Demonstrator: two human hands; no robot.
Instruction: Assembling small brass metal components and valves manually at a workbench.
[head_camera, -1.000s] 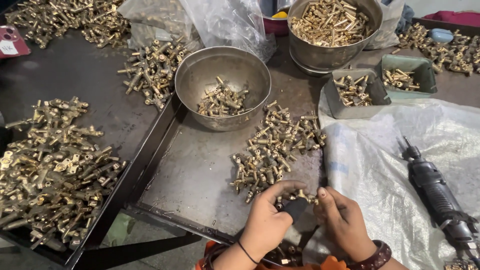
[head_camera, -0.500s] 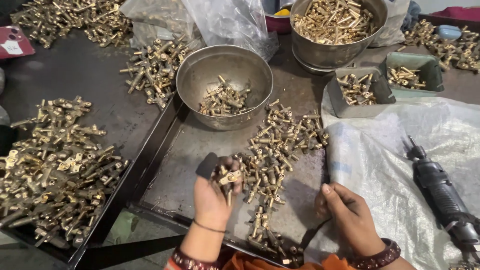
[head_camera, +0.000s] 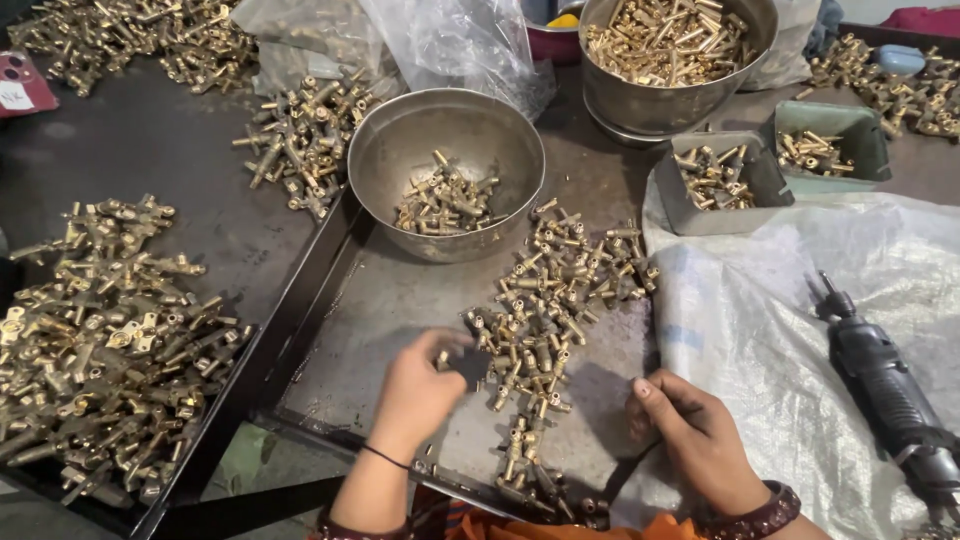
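The left hand (head_camera: 420, 385) is curled over the near edge of a scattered pile of brass fittings (head_camera: 545, 300) on a dark metal tray (head_camera: 390, 300); a small brass piece is seen at its fingertips, though the grip itself cannot be made out. The right hand (head_camera: 695, 435) is loosely closed — nothing visible in it — beside a white woven sack (head_camera: 790, 300). A steel bowl (head_camera: 445, 170) with a few fittings stands just beyond the pile, and a black power tool (head_camera: 885, 385) lies on the sack.

Bare hands; thin black band on the left wrist (head_camera: 385, 457), dark beaded bracelet on the right wrist (head_camera: 752, 513), orange clothing (head_camera: 520, 527)
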